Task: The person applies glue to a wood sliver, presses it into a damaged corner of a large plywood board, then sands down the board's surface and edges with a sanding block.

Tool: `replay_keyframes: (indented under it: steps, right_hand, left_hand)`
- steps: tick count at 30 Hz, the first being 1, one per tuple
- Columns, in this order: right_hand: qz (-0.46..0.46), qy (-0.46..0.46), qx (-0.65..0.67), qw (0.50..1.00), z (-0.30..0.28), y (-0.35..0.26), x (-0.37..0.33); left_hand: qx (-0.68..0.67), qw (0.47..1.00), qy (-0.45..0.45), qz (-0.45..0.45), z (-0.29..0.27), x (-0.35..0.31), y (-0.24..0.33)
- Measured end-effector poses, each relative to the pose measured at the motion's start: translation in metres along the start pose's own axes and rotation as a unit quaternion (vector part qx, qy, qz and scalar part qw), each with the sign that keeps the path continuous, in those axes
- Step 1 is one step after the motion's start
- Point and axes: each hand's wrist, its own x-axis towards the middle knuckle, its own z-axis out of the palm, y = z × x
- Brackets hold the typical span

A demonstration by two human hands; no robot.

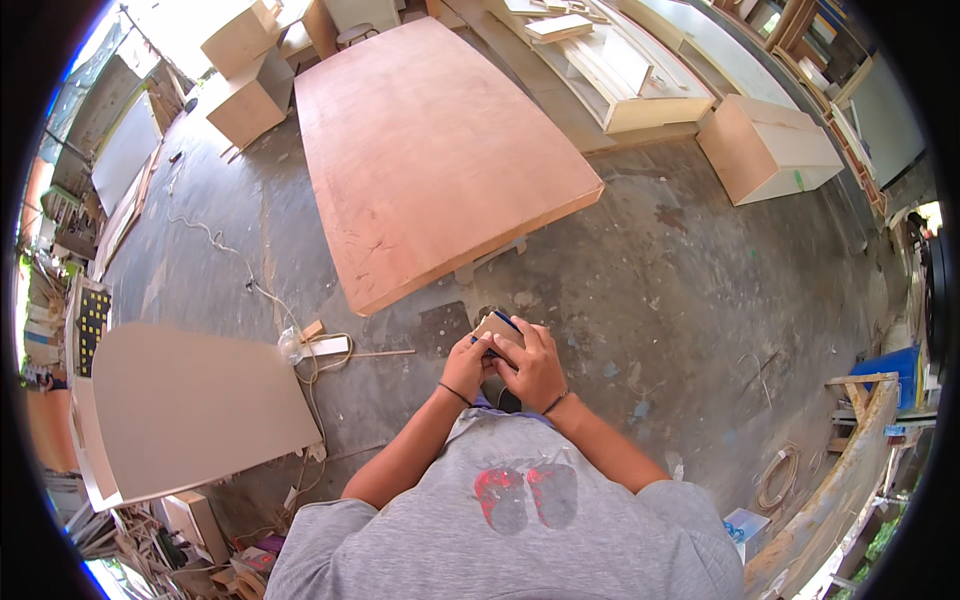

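Observation:
Close in front of my body, both hands meet around a small flat tan piece with a dark blue edge (497, 326), perhaps a sanding block with sandpaper; its exact kind is hard to make out. My left hand (464, 363) grips its left side, fingers curled under it. From the other side my right hand (535, 365) closes on it, its thumb lying on the tan face. The fingers hide its lower part. Beyond my hands lies a large pinkish-brown wooden panel (440, 150), raised off the floor and apart from them.
To the left stands a grey-beige board with a rounded corner (200, 410). A cord (318, 385) and a thin stick (385, 352) lie on the stained floor beside it. Wooden boxes (245, 100) stand far left; a cabinet frame (650, 105) and another box (765, 150) stand far right.

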Motion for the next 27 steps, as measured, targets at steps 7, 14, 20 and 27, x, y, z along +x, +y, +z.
replay_keyframes:
  steps: [7, 14, 20, 27]
  right_hand:
    - [0.027, -0.017, 0.037, 0.999, 0.028, 0.058, 0.06]
    - [0.128, -0.022, 0.019, 0.991, 0.113, 0.172, 0.148]
    - [0.07, -0.043, -0.059, 0.995, 0.233, 0.276, 0.228]
    - [-0.099, -0.098, -0.067, 0.988, 0.334, 0.358, 0.252]
  left_hand:
    - [-0.001, 0.997, -0.029, -0.076, -0.009, 0.074, 0.032]
    - [0.141, 0.976, 0.167, -0.002, -0.103, 0.208, 0.052]
    - [0.547, 0.777, 0.283, 0.133, -0.219, 0.381, 0.07]
    - [0.743, 0.504, 0.439, 0.035, -0.26, 0.509, 0.05]
